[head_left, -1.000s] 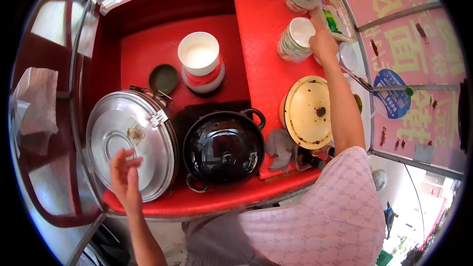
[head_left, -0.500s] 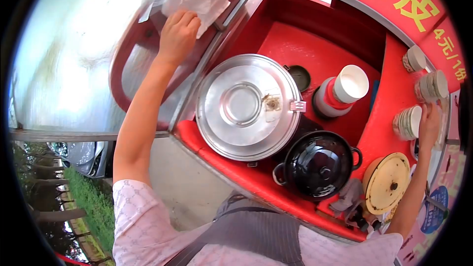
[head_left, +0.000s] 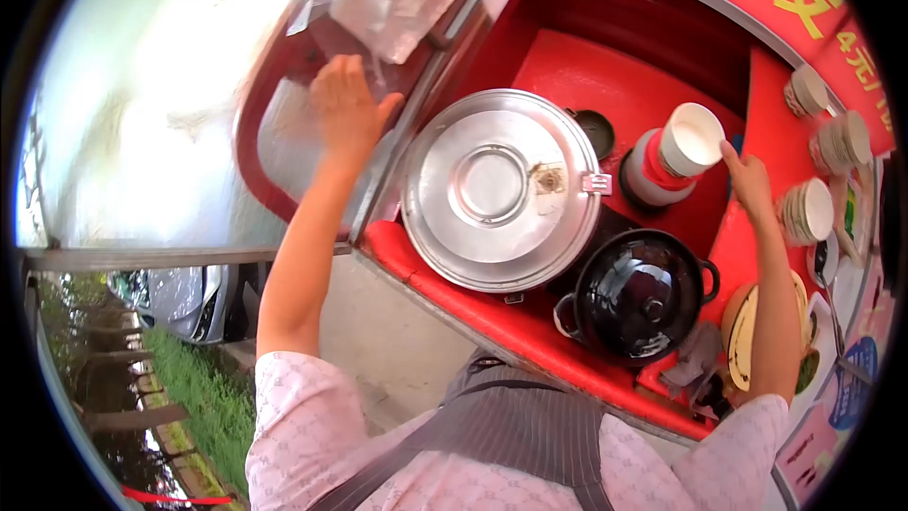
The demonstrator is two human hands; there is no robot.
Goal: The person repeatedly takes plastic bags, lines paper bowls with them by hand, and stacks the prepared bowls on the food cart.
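At the upper left, my left hand (head_left: 348, 118) is raised with its thumb apart from the fingers and nothing gripped. Just above it hang crumpled clear plastic bags (head_left: 397, 0). My right hand (head_left: 747, 180) reaches over the red counter, its fingertips at the right rim of a white bowl (head_left: 693, 137); part of the grip is hidden. The bowl sits over a red and white container (head_left: 653, 180). Right of this hand stands a stack of paper bowls (head_left: 806, 211).
A large steel lidded pot (head_left: 454, 222) and a black lidded pot (head_left: 624, 293) stand near the front edge. A yellow lid (head_left: 742, 341) lies under my right forearm. More stacked bowls (head_left: 840, 142) and a small dark dish (head_left: 594, 132) stand farther back.
My right hand has moved left from the stacked paper bowls to the white bowl. My left hand rose to the plastic bags, then came slightly below them. The view has turned left.
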